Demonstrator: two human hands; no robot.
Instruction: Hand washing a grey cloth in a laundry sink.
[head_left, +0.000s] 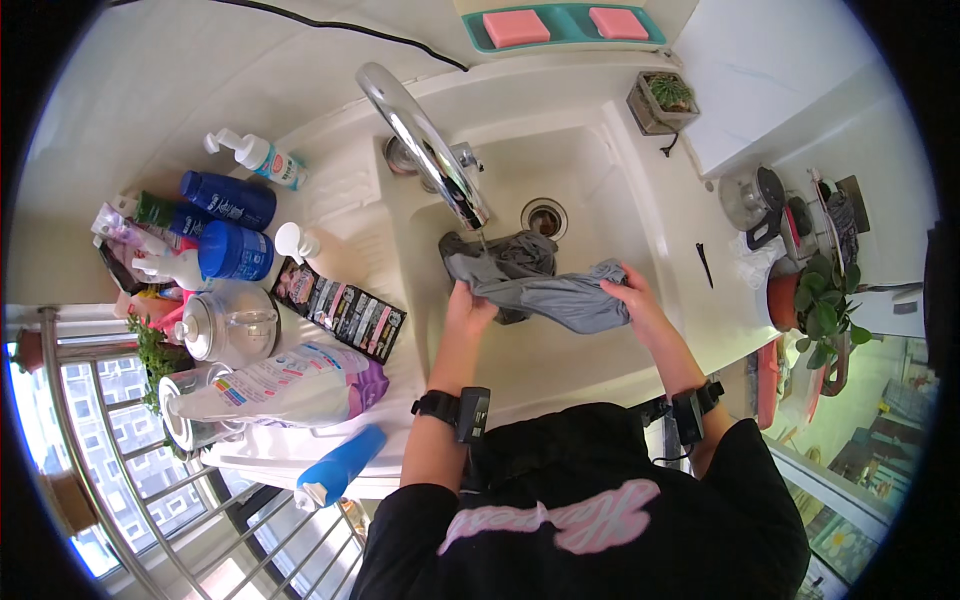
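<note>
A wet-looking grey cloth (574, 298) stretches between my two hands over the white sink basin (600, 180). My left hand (470, 300) grips its left part, below the spout of the chrome faucet (431, 146). At the cloth's right end, my right hand (634, 296) holds a bunched portion. A thin stream of water seems to run from the spout onto the fabric. Darker folds of the cloth hang down toward the basin floor, close to the metal drain (544, 218). The fingertips under the cloth are partly hidden.
Left of the basin stand a pump bottle (330, 255), a black printed box (341, 309), a blue jar (236, 250), a glass jar (231, 322) and a detergent bag (292, 386). Pink soap bars (517, 28) lie behind. A potted cactus (664, 103) and a leafy plant (821, 307) stand right.
</note>
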